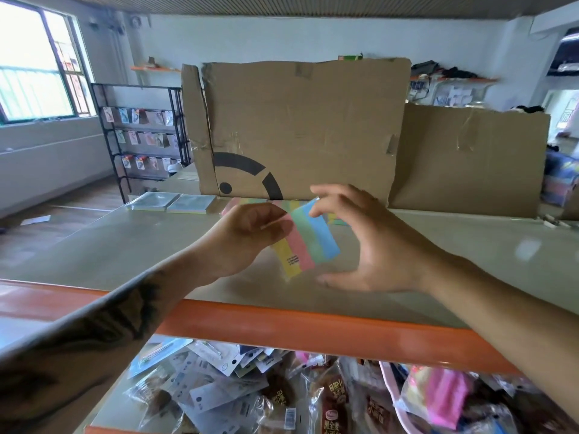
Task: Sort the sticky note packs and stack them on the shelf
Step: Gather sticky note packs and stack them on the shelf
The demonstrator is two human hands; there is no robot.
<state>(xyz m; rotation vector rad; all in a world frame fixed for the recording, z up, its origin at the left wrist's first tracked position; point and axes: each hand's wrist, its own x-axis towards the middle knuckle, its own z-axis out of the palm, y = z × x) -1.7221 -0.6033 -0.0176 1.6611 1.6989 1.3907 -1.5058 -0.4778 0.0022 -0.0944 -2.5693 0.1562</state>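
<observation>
A pale shelf (131,245) with an orange front rail fills the view, and a flattened cardboard sheet (300,126) stands along its back. Over the middle, the left hand (247,236) pinches a rainbow-striped sticky note pack (308,241) at its nine o'clock edge; that grip is firm, thumb on the face. The right hand (369,245) brackets the pack from three o'clock, fingers bent and relaxed, tips near its top corner and thumb below; I cannot tell whether they touch. At twelve o'clock, a matching striped stack (250,201) lies against the cardboard; at ten o'clock, two pale wrapped packs (174,202) sit side by side. The pack probably belongs on the striped stack: square it between both hands, lower it flat, edges aligned. At six o'clock, the lower shelf (108,411) holds a loose jumble of packaged goods.
</observation>
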